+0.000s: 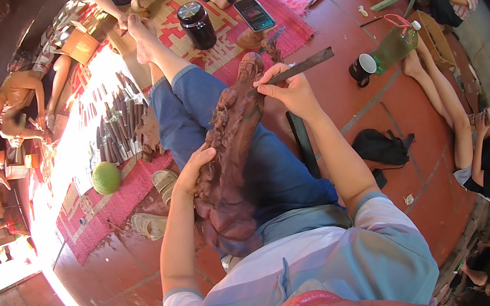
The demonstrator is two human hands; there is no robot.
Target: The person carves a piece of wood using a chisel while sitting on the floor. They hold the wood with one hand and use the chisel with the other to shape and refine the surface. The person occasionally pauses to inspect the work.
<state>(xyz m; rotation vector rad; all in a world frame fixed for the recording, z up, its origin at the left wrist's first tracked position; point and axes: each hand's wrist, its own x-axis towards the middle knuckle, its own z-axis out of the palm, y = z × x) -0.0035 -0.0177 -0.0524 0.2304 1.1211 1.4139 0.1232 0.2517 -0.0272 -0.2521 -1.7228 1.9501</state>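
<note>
A reddish-brown wooden carving (pixel 236 132), long and finely cut, lies slanting across my lap and thigh. Its rounded upper end points away from me, and its broad, bulging lower end rests by my waist. My left hand (pixel 199 163) grips the carving's left side, the thumb lying over its surface. Between the fingers and thumb of my right hand (pixel 291 89) is a flat, dark chisel-like tool (pixel 310 63). One end of it sticks out to the upper right; the other meets the carving's right side near the top.
Rows of dark-handled tools (pixel 119 122) lie left of my legs, near a round green fruit (pixel 106 178) and sandals (pixel 150 224). Ahead are a black canister (pixel 196 25) and a phone (pixel 254 14). A mug (pixel 362 69), green bottle (pixel 394 48) and black bag (pixel 382 147) are rightward. Several people sit around.
</note>
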